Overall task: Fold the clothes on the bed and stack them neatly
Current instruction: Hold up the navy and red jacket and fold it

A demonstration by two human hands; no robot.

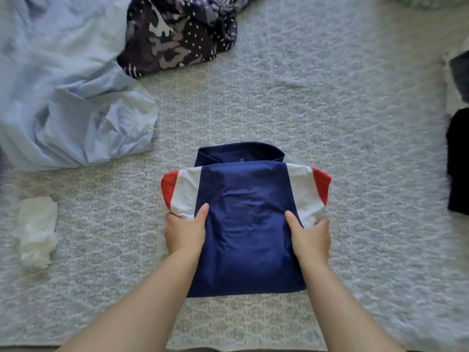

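Nearly folded: one navy shirt in hand, most of the pile untouched.
Both hands grip the navy shirt [247,217] at the middle of the bed [330,123], left hand [186,231] and right hand [311,236] pinching its side edges, thumbs on top. A pale blue garment [66,97], a patterned dark garment [177,34] and a white cloth [36,231] lie unfolded; dark items [459,161] at the right edge may be a stack.

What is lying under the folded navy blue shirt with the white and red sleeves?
The folded navy blue shirt with white and red sleeves lies on the pale patterned bedspread. Left hand and right hand grip its sides; their fingers underneath are hidden.
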